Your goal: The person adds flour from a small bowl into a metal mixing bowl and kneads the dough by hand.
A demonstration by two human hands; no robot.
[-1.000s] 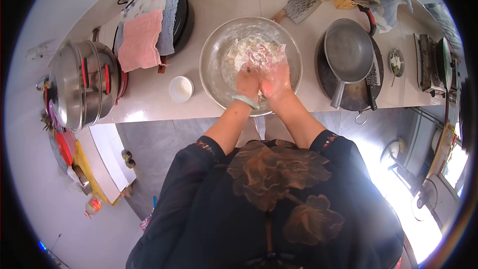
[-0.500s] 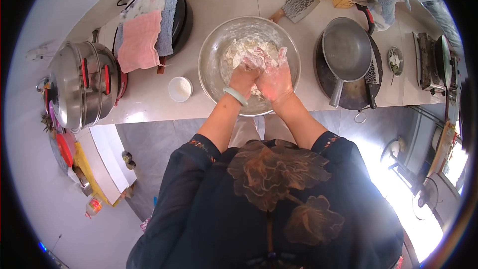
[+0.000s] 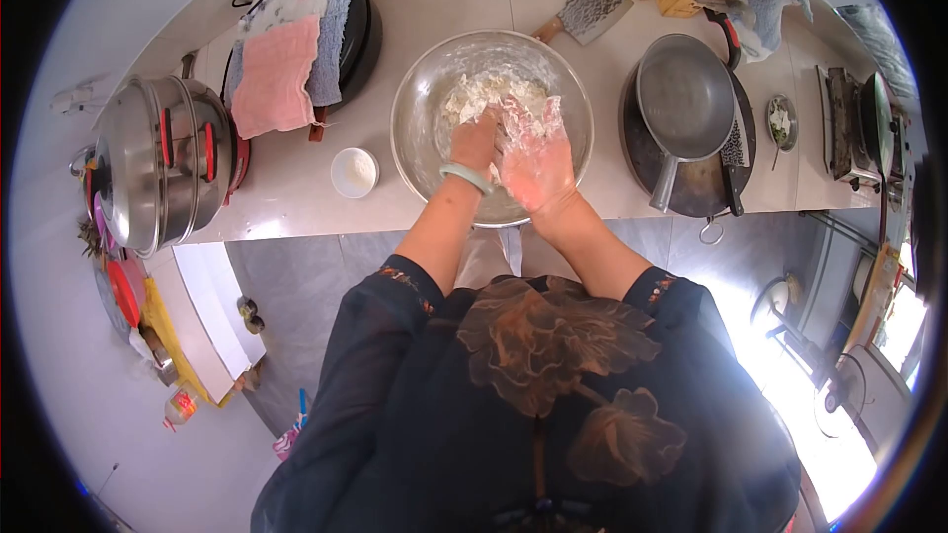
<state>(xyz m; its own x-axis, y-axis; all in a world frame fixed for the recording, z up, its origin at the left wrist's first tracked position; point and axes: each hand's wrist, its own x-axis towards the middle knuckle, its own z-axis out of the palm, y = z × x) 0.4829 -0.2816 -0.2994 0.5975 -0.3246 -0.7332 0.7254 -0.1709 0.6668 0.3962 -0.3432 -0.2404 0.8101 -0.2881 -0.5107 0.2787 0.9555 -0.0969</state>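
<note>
A wide metal bowl (image 3: 407, 128) holds pale, crumbly flour dough (image 3: 484, 94), with flour smeared on its inner wall. Over the dough, my right hand (image 3: 536, 160) is turned palm up with its fingers stretched out, and sticky dough coats the palm and fingers. My left hand (image 3: 475, 141), a pale green bangle (image 3: 466, 177) at its wrist, is against the right hand's inner side. The left fingers look curled, and their tips are partly hidden, so what lies in them does not show.
A small white bowl (image 3: 355, 172) stands left of the metal bowl. Behind it lies a cleaver (image 3: 591, 12). To the right, a grey saucepan (image 3: 685, 99) rests on a dark pan beside a knife (image 3: 733, 190). A steamer pot (image 3: 138, 168) and draped pink cloth (image 3: 276, 79) are left.
My right hand has opened out further, showing more of its dough-coated palm. My left hand has shifted slightly left and up, its fingers more curled. The dough shows little change.
</note>
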